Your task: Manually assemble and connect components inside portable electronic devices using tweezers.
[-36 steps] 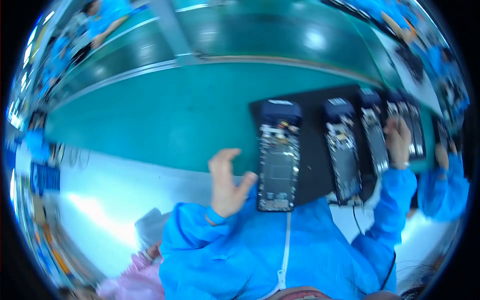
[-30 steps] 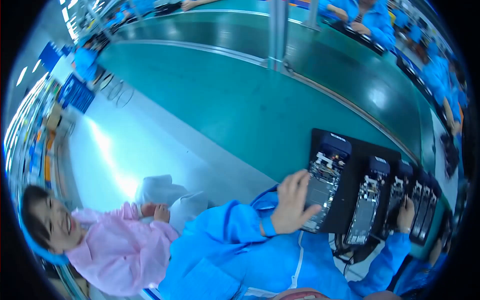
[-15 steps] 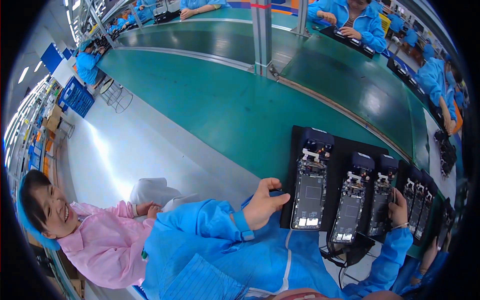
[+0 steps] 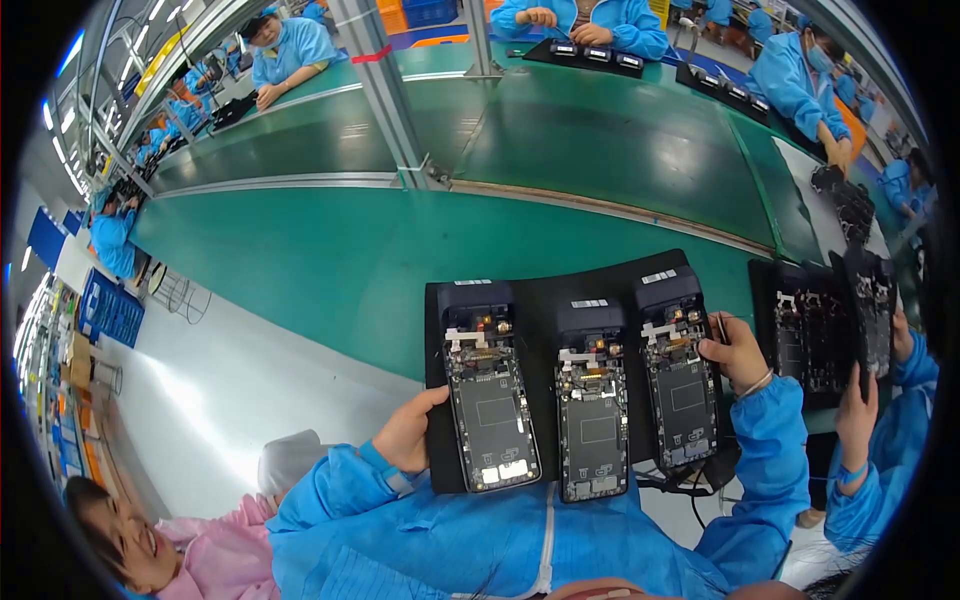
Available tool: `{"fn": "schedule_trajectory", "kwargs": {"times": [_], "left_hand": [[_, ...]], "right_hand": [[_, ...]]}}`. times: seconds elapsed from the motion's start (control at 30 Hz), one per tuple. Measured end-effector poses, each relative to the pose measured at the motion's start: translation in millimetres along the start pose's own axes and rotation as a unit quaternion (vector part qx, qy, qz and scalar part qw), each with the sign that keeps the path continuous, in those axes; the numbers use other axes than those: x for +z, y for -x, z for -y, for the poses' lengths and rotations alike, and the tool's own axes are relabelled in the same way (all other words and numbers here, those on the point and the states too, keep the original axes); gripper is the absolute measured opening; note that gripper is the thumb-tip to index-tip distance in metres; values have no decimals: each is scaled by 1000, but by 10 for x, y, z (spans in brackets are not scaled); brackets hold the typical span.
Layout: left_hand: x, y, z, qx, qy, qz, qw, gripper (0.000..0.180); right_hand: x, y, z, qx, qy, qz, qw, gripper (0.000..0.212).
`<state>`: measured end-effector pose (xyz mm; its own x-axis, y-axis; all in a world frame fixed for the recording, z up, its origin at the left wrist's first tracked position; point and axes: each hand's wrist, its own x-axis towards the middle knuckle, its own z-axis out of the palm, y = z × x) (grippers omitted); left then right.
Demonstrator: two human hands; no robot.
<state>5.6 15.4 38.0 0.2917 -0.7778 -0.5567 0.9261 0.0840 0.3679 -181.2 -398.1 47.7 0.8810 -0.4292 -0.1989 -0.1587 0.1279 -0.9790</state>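
A black mat point(image 4: 540, 375) bears three dark handheld electronic units with bare circuit boards: a left unit point(image 4: 492, 395), a middle unit point(image 4: 592, 410) and a right unit point(image 4: 680, 380). Each has a thick block at its far end. My left hand point(image 4: 405, 432) is closed on the mat's left edge, thumb on top beside the left unit. At the opposite edge my right hand point(image 4: 742, 355) is closed, its thumb against the mat and the right unit's side. A thin dark stick-like thing shows at its fingers; its kind is unclear.
Beyond the mat runs a green workbench point(image 4: 350, 260) with a metal post point(image 4: 385, 100). At right, a neighbour's hands point(image 4: 858, 420) hold a similar dark unit point(image 4: 868, 310) near another loaded mat point(image 4: 800, 335). A person in pink point(image 4: 225, 545) is at lower left.
The view has turned to the right, so the mat sits further left in the picture. All three units show more fully. The neighbour's hands now raise a dark unit.
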Motion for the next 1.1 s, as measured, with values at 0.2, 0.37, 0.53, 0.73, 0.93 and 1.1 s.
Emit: {"fn": "schedule_trajectory", "kwargs": {"times": [0.2, 0.37, 0.53, 0.73, 0.93, 1.1], "left_hand": [[140, -261, -664, 51, -76, 124, 988, 54], [504, -951, -957, 41, -140, 118, 982, 49], [706, -1915, -1042, 3, -56, 117, 992, 39], [1056, -2330, -1082, 73, -50, -71, 994, 28], [989, -2710, -1436, 221, 28, -162, 961, 20], [881, -3231, -1560, 409, -432, -293, 748, 38]], "right_hand": [[-148, -715, 490, -14, -5, -21, 1000, 34], [-93, -1910, 1294, 33, 174, -80, 981, 43], [-568, -3315, 807, 27, 469, -176, 865, 38], [-442, -3258, 973, -96, 419, -265, 863, 36], [-212, -2768, 1335, -224, 390, -286, 846, 39], [172, -2294, 1553, -269, 358, -250, 858, 39]]}}
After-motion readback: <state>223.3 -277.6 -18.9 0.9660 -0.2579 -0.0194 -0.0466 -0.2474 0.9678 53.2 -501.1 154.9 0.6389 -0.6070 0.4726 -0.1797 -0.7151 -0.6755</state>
